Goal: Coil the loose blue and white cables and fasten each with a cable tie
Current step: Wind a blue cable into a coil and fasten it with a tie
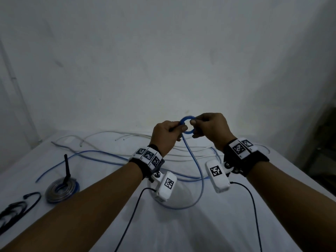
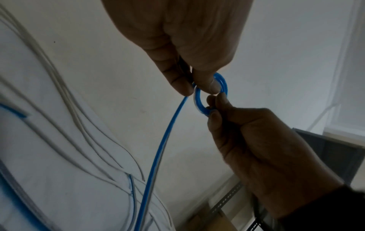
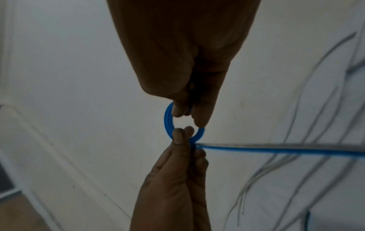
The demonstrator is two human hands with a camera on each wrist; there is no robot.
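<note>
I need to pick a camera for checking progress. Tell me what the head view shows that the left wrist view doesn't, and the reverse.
Only the head view shows the finished coil with a black tie standing up from it, the spare black ties and both wrist cameras. Only the left wrist view shows the left hand's thumb pressing the blue ring up close. Both show the left hand and right hand pinching that ring, its tail hanging to the table among loose white cables.

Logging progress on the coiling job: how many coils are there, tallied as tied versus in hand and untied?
Coil on the table with a black tie standing up from it: 1
Blue coil pinched between left hand and right hand, no tie seen on it: 1
Total: 2 coils
</note>
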